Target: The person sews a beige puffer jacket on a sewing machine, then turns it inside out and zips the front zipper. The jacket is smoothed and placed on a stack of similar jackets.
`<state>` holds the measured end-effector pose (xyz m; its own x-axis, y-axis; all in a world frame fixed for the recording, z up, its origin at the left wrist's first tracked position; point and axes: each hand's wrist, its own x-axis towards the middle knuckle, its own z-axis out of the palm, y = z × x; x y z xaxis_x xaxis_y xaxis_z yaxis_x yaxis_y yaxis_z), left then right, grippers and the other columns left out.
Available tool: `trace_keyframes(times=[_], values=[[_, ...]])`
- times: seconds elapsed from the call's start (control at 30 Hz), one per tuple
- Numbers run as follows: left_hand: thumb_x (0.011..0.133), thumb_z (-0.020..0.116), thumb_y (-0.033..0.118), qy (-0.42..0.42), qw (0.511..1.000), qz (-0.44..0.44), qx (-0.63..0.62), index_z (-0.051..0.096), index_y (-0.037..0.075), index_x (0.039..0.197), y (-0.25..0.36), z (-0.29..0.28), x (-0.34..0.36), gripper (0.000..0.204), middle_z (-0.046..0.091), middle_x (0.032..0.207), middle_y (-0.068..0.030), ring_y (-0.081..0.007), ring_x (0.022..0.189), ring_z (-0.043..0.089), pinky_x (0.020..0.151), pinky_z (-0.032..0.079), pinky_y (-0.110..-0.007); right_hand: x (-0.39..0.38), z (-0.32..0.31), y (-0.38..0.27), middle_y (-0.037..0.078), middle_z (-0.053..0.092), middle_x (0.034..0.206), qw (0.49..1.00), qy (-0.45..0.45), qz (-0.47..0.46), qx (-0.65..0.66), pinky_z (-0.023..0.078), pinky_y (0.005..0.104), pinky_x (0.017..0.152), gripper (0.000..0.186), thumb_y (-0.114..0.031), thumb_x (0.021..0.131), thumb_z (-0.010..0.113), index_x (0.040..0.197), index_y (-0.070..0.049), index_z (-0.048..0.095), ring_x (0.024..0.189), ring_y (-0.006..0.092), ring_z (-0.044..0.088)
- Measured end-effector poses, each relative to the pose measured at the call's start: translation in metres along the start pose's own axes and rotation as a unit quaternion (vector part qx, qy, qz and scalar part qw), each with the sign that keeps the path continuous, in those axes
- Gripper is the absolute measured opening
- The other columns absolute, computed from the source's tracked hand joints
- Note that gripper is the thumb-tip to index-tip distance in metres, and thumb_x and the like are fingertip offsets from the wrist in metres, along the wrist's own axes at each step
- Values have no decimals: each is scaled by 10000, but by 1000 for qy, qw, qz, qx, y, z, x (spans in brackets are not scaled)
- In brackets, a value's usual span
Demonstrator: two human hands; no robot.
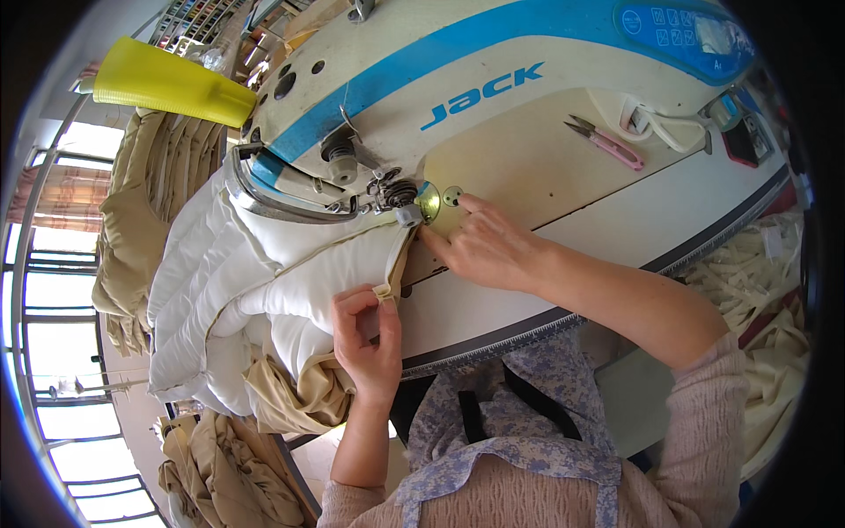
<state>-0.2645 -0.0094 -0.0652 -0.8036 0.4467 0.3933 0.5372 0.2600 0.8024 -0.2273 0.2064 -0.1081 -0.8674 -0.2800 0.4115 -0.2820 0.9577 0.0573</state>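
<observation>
A white padded quilted fabric piece (330,268) with a beige edge lies under the head of a white and blue sewing machine (387,84). My left hand (365,343) pinches the fabric's beige edge between thumb and fingertips, nearer to me than the needle. My right hand (493,246) rests on the machine bed just right of the presser foot area. Its index finger stretches toward a small round metal plate (452,195), while another fingertip touches the fabric edge beside the needle. The needle itself is hidden behind the machine's round metal parts.
Pink-handled thread snips (607,145) lie on the machine bed at the right. A yellow plastic cone (172,84) stands at the machine's left. Beige padded pieces (145,211) are stacked at far left, beige cloth (224,475) lower down. A ruler strip (519,326) edges the table.
</observation>
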Motion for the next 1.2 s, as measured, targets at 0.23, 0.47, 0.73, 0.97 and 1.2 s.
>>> trace_keyframes(times=[0.23, 0.47, 0.73, 0.97, 1.2], values=[[931, 621, -51, -11, 1000, 25, 4, 564, -4, 1014, 0, 0, 5, 112, 571, 1057, -68, -97, 811, 556, 708, 475, -215, 3, -1, -4, 18, 571, 474, 1000, 11, 26, 4, 443, 374, 881, 367, -76, 868, 543, 1194, 62, 639, 446, 189, 584], [787, 689, -101, -58, 977, 150, 142, 601, 28, 993, 0, -1, 6, 258, 674, 1049, -109, -262, 849, 633, 736, 524, -339, 5, -6, -7, 28, 595, 493, 998, -31, 46, 20, 441, 384, 870, 413, -82, 846, 548, 1219, 82, 616, 481, 188, 613], [706, 775, -13, -171, 896, 299, 279, 661, 72, 1000, -3, 3, 3, 326, 699, 1104, -36, -238, 912, 650, 761, 502, -361, 3, -5, -1, 29, 596, 517, 989, -53, 80, 115, 450, 379, 864, 402, -106, 861, 590, 1241, 20, 622, 495, 206, 607], [720, 757, 26, -201, 882, 299, 305, 669, 68, 973, -2, 4, 0, 271, 681, 1109, -32, -232, 955, 644, 818, 505, -386, -3, -5, 3, 18, 579, 510, 980, -22, 143, 137, 431, 365, 787, 447, -61, 820, 593, 1261, 0, 611, 471, 201, 580], [715, 668, 87, -190, 868, 326, 323, 651, 46, 968, 1, 10, 1, 257, 638, 1076, -69, -260, 1125, 620, 1071, 435, -492, -4, -4, -2, 6, 584, 528, 994, 28, 88, 61, 438, 362, 778, 481, -72, 834, 589, 1313, -88, 631, 485, 177, 580]])
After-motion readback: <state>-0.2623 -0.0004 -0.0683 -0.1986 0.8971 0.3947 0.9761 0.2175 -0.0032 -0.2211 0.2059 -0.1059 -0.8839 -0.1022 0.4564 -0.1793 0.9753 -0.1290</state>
